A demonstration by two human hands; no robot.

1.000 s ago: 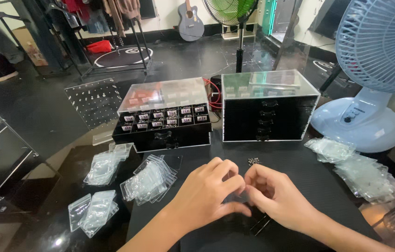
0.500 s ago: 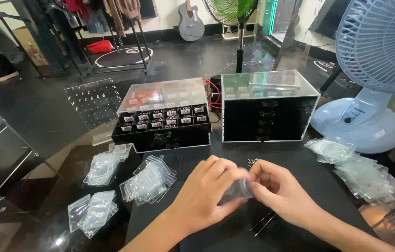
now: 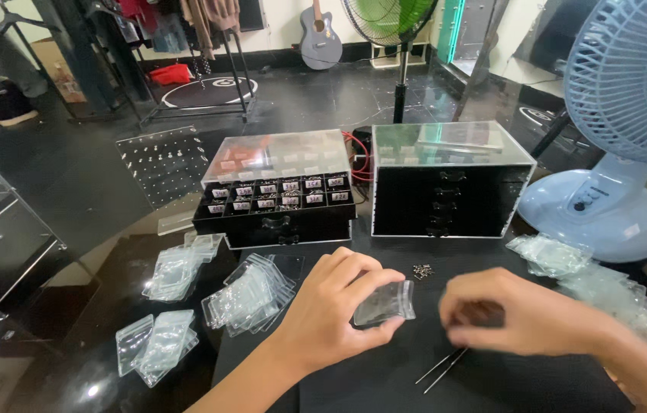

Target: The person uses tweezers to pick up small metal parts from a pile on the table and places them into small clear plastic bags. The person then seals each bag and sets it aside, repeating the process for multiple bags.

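Observation:
My left hand (image 3: 339,306) holds a small clear zip bag (image 3: 385,303) between thumb and fingers, just above the black mat (image 3: 385,375). My right hand (image 3: 515,313) hovers a little to the right of the bag, fingers curled; it is blurred and I cannot see anything in it. A tiny heap of small metal pieces (image 3: 421,271) lies on the mat beyond the two hands. Thin metal tweezers (image 3: 442,369) lie on the mat under my right hand.
Behind stand a black tray box of small compartments (image 3: 277,199) and a black drawer chest with a clear lid (image 3: 450,180). Piles of clear bags lie left (image 3: 251,294), (image 3: 155,340), (image 3: 178,264) and right (image 3: 606,287). A pale blue fan (image 3: 614,145) stands at the right.
My hands were joined around the bag; now they have parted. The left keeps the bag and the right has pulled away to the right.

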